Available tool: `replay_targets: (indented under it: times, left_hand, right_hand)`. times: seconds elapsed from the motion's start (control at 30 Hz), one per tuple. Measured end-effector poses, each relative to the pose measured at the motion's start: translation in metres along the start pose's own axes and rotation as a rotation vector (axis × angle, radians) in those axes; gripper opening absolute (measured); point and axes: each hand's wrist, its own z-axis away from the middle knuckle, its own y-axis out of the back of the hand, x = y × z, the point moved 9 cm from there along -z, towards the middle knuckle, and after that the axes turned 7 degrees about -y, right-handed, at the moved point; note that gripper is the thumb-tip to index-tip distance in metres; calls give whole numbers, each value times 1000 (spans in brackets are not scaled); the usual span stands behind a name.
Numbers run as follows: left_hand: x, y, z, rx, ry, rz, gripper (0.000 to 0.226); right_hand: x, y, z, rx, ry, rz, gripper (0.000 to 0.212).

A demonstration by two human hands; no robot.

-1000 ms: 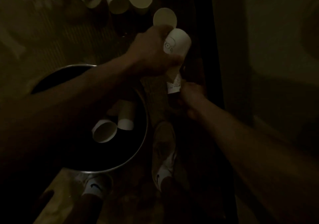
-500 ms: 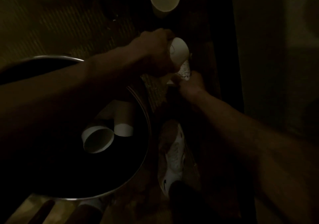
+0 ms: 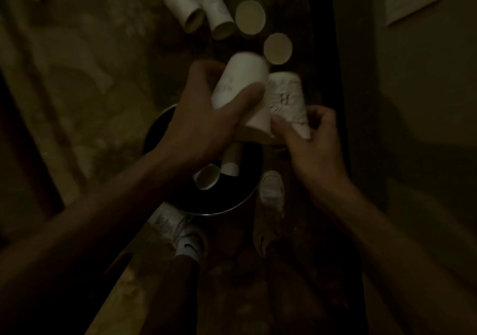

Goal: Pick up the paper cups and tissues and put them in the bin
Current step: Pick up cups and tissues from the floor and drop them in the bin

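Head cam: the left hand (image 3: pixel 204 125) is wrapped round a paper cup (image 3: pixel 240 81), and the right hand (image 3: pixel 309 141) pinches a second cup (image 3: pixel 286 97) just beside it. Both cups tilt mouth-down, with the bin (image 3: pixel 232 207) directly below, slightly nearer the left hand.

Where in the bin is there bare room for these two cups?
Bare: the patch inside the bin, between the two lying cups and the near rim by the shoes. Crowded: the far floor, where loose cups bunch beyond the left hand and right hand.
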Motion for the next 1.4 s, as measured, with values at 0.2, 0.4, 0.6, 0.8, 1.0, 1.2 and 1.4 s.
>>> replay_targets:
  times: [0.2, 0.4, 0.6, 0.8, 1.0, 1.2, 1.4]
  left_hand:
    - [-91, 47, 68, 96, 260, 43, 46]
    - [-133, 55, 83, 101, 328, 39, 51]
    - [-39, 122, 130, 231, 149, 108, 4]
    - [156, 226, 228, 469, -152, -20, 17]
    - [285, 300, 393, 700, -251, -21, 48]
    - [293, 342, 541, 957, -175, 90, 40]
    - [209, 378, 615, 1109, 41, 428, 24]
  right_hand:
    - [48, -76, 32, -192, -52, 433, 53]
    - [48, -94, 31, -138, 29, 585, 49]
    - [-4, -119, 104, -377, 139, 572, 18]
    - [-176, -113, 254, -514, 630, 574, 9]
    - [-278, -111, 442, -792, 943, 615, 15]
    - [-285, -129, 568, -985, 1035, 703, 7]
    - [-261, -201, 640, -1067, 1019, 868, 10]
